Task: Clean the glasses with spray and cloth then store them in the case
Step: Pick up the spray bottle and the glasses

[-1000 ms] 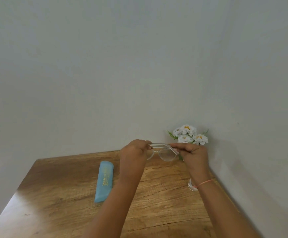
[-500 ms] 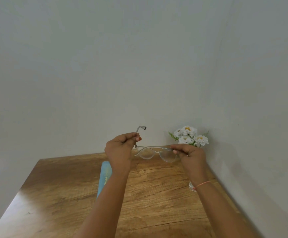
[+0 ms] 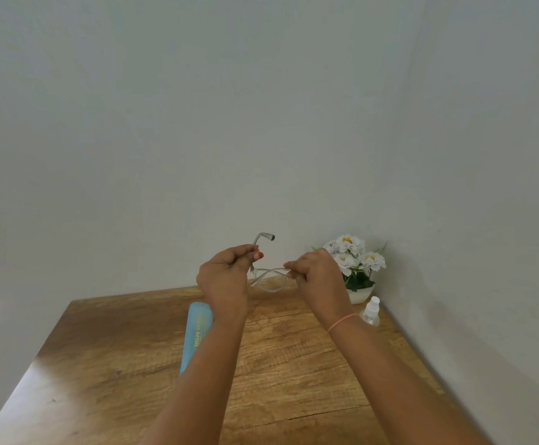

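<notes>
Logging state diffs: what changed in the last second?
The left hand swung one temple arm of the glasses open; it now sticks upward. The right hand still pinches the frame's other end. Case, spray bottle and flowers stayed put.

I am wearing a thin coral-pink thread bracelet [image 3: 343, 321], circling the wrist just below my right hand [image 3: 318, 279]. On my left hand [image 3: 224, 279], the thumbnail [image 3: 259, 255] is showing red polish. Both forearms [image 3: 203, 380] are showing bare down to the view's lower edge.
</notes>
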